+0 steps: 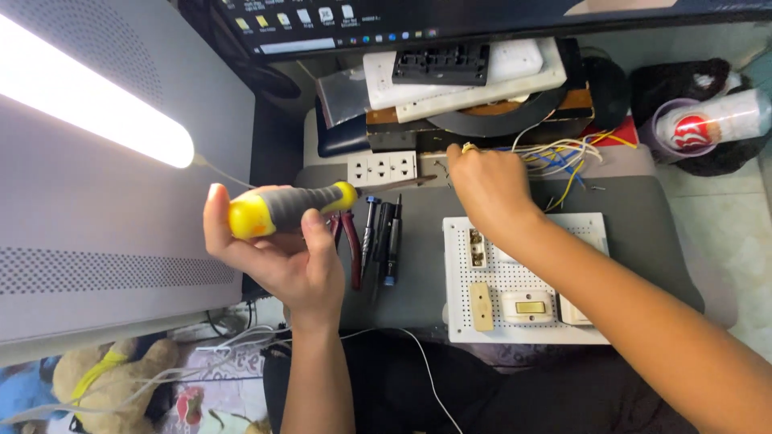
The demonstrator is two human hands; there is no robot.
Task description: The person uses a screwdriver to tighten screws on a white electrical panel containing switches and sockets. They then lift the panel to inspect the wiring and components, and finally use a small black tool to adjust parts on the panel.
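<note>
Your left hand (277,249) grips the yellow-and-grey screwdriver (289,207) raised beside the lamp, your right hand (486,189) closes over loose wires (563,157) above the perforated board (523,277), whose switches look unwired yet

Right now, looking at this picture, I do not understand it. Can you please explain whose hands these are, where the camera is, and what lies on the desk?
The camera sits on a person's head and looks down at their two bare hands. The left hand holds a screwdriver with a yellow and grey handle. The right hand reaches toward a bundle of coloured wires. On the grey mat lie a white perforated board with switches, red-handled pliers and small screwdrivers. Behind is a white socket strip.
</note>
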